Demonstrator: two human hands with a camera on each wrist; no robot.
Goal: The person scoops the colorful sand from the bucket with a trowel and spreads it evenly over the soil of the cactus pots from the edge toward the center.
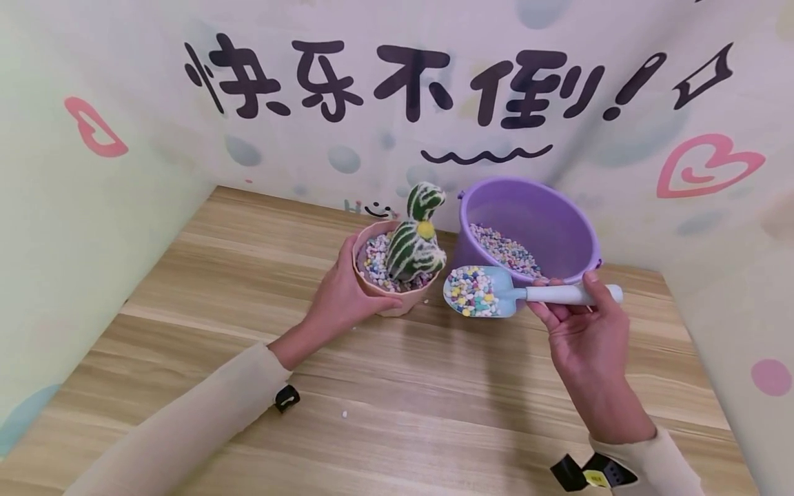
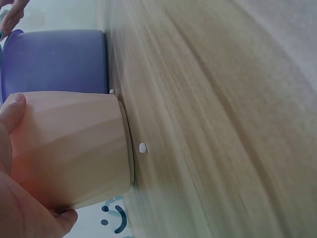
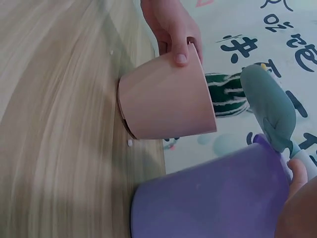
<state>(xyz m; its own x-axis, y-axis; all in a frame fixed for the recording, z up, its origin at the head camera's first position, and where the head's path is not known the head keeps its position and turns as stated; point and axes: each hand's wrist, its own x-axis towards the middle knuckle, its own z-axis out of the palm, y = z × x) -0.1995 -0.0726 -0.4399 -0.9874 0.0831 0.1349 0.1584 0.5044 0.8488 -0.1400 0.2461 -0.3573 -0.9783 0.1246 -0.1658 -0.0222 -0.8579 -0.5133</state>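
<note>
My left hand (image 1: 347, 293) grips the near side of a peach flowerpot (image 3: 166, 96), thumb along its front and fingers round its left. In the pot stands a striped green cactus (image 1: 409, 251) with a yellow flower, set in pastel pebbles (image 1: 375, 258). With my right hand (image 1: 586, 341) I hold the white handle of a small light-blue shovel (image 1: 505, 293) level, its scoop heaped with coloured pebbles (image 1: 473, 293). The scoop is between the pot and a purple bucket (image 2: 59, 62), in front of the bucket's rim. More pebbles (image 1: 505, 248) lie inside the bucket.
All of this is on a wood-grain table (image 1: 397, 386). A loose white pebble (image 1: 344, 414) lies near the front, and another (image 2: 142, 148) sits beside the pot's base. Behind the pot and bucket hangs a printed cloth (image 1: 347, 148) with large black characters.
</note>
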